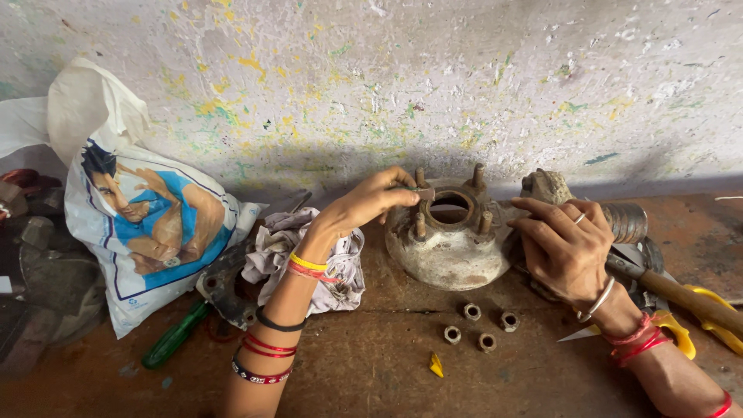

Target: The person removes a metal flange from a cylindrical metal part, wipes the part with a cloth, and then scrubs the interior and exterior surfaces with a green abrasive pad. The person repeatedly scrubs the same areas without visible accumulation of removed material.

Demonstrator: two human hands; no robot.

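Left hand [370,200]: fingertips pinch something small at a stud of the rusty round metal wheel hub [447,236]; the piece is too small and blurred to identify. Both forearms run out of the bottom edge.

Right hand [563,246] covers the hub's right flank and part of the grey metal shaft [623,221] behind it; how the two join is hidden.

Wooden-handled tool [689,298]: head hidden under the right wrist, handle cut by the right edge. Yellow-handled tool [716,317] also cut off there.

Green-handled screwdriver [176,335]: blade hidden under the dark metal bracket [224,282], itself partly buried beneath the crumpled grey rag [298,240].

Dark clutter [31,255] at the left edge: cropped and shadowed, unreadable. White printed plastic bag [147,224]: contents hidden.
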